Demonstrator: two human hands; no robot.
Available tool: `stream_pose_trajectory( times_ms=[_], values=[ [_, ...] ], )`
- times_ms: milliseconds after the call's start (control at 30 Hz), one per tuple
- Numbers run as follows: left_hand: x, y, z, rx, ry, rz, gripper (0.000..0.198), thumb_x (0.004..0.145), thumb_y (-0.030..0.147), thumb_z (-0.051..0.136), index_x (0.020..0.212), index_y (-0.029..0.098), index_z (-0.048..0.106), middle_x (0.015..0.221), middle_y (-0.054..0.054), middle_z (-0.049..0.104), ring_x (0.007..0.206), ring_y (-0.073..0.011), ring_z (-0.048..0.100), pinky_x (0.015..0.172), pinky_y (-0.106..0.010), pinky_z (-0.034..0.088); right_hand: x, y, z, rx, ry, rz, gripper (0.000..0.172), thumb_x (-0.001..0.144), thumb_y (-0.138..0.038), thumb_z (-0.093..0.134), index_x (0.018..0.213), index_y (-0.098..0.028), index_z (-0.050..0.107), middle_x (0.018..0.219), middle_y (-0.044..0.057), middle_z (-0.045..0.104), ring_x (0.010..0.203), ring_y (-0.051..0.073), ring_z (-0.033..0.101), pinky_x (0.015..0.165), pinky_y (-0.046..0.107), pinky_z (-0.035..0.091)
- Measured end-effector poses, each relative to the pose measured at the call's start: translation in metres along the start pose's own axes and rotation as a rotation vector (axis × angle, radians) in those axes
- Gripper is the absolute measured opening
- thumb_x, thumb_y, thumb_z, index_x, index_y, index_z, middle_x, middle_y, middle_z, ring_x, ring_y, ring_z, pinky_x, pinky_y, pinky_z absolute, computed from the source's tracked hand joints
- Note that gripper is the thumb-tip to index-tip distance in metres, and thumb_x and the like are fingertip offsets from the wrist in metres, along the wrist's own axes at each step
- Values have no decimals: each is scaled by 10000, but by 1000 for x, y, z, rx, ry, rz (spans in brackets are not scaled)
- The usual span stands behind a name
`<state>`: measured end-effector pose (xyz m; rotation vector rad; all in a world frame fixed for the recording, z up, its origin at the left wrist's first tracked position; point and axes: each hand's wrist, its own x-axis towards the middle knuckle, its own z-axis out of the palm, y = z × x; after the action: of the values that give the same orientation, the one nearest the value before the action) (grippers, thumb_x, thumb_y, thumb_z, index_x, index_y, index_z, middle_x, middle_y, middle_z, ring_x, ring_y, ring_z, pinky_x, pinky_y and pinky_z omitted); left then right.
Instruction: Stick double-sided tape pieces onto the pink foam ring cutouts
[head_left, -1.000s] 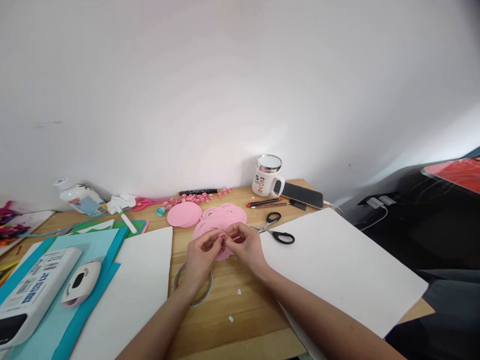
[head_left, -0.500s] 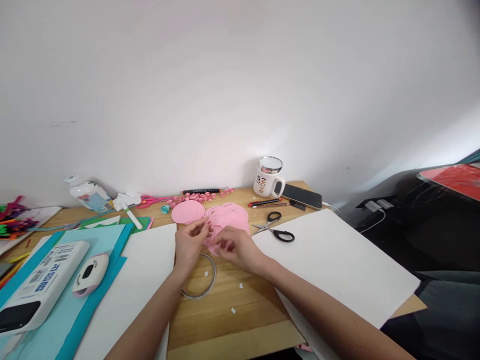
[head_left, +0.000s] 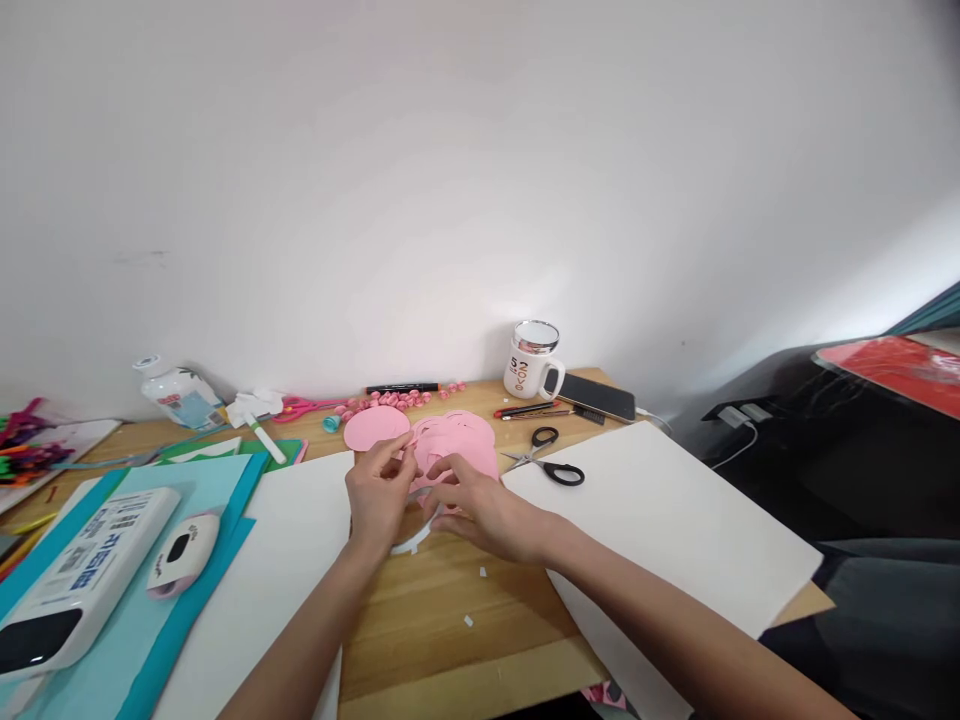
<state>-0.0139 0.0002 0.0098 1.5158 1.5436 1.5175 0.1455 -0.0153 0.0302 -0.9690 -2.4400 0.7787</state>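
Note:
Between the thumb and fingertips of my left hand (head_left: 381,492) is a small pink paper piece (head_left: 409,446), partly covered by the fingers. My right hand (head_left: 480,508) is close beside it, its fingers curled at the rim of a thin roll of tape (head_left: 409,546). Much of that ring is hidden behind both hands. Beyond the fingers lies a pile of pink paper cutouts (head_left: 465,435), with a stack of pink paper circles (head_left: 375,428) to its left. Black-handled scissors (head_left: 546,459) rest open to the right of the pile.
White paper sheets (head_left: 660,520) flank the wooden table (head_left: 450,650). At the back stand a mug (head_left: 529,365), a phone (head_left: 596,395), a marker (head_left: 403,387) and small pink paper curls (head_left: 397,400). Leftward are a white device (head_left: 184,552), a long white box (head_left: 90,570) and a bottle (head_left: 180,395).
The tape roll has moved from the table toward my right hand, which now has its fingers at the rim. My left hand keeps its pinch on the pink paper piece.

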Motion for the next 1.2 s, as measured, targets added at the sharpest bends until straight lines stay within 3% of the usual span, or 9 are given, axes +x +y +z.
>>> stream_pose_trajectory(
  times_ms=[133,267,400,533,633,733,1033,1200],
  values=[
    [-3,-1,5,-50,-68,-34,228,718,274,583,915,212,680,844,-22,705,462,-114,620,431,-225,511,-1,1,-6,2,100,52,131,821,-166,531,928,-219,584,1132,74,419,881,153,562,778,327,475],
    [-7,1,9,-37,-43,-86,219,686,274,609,878,220,699,845,-25,706,514,-129,632,417,-219,506,1,3,-3,57,209,39,219,802,-168,547,1009,-240,553,1136,78,430,951,174,538,807,358,478],
    [-7,6,8,-94,36,-196,241,686,290,618,900,206,691,534,32,634,313,-82,490,278,-183,396,-7,22,-16,172,279,1,373,790,-145,521,1145,-239,458,1085,74,517,966,172,538,789,337,496],
    [-4,9,5,-147,121,-287,329,678,331,633,961,166,670,322,101,440,224,-63,357,212,-166,310,-32,55,-48,-172,157,231,416,699,27,433,1039,-183,549,1076,101,566,1051,238,508,891,417,411],
    [-3,9,3,-170,163,-278,383,678,333,638,1022,164,651,319,106,435,223,-62,363,216,-162,311,-53,75,-66,-326,-4,392,499,661,32,453,1116,-163,517,1146,131,536,1090,269,481,880,400,408],
    [-3,8,3,-176,184,-271,397,690,319,628,1059,174,636,343,100,457,222,-64,381,221,-163,321,-64,86,-71,-398,-71,476,549,655,38,438,1154,-182,497,1151,117,540,1078,262,491,843,362,418],
    [-3,9,3,-158,246,-239,367,702,315,619,1039,175,649,364,82,495,226,-74,399,220,-178,334,-57,100,-70,-516,-94,467,550,690,-50,500,1218,-192,447,1123,113,571,1020,270,526,745,314,418],
    [-3,11,4,-168,265,-246,371,693,304,623,1036,165,651,330,88,469,226,-77,394,217,-175,329,-55,105,-71,-607,-33,404,511,702,-24,457,1179,-205,487,1018,96,622,951,232,561,690,267,402]
  ],
)
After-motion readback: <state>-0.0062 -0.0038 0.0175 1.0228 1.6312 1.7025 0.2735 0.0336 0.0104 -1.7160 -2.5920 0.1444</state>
